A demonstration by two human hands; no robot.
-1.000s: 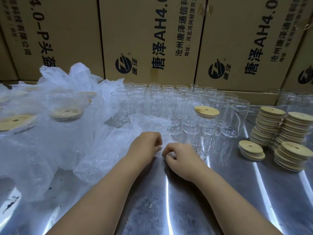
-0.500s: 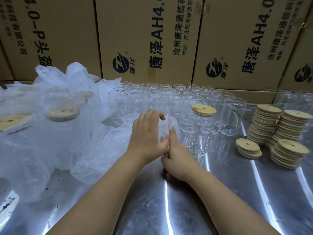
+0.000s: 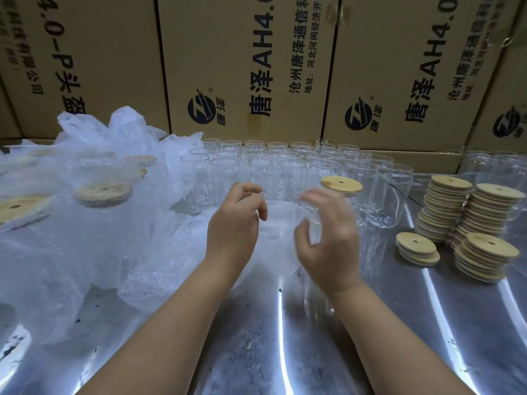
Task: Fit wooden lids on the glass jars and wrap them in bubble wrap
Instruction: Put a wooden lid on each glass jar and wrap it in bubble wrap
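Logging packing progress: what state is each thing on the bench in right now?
Lidded jar: upright, lid on, unwrapped.
Other glass jars: upright, open, no lids.
Loose lids: stacked, unused.
Jars at left: lidded, inside bubble wrap.
Left hand: fingers curled at bubble wrap, grip unclear.
Right hand: blurred, grip unclear.

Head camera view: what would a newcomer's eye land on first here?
First the left hand and right hand, mid-frame at a crumpled bubble wrap sheet over the shiny metal table. Behind them stands a block of empty glass jars, one capped with a wooden lid, with lid stacks at right and printed cardboard boxes along the back.
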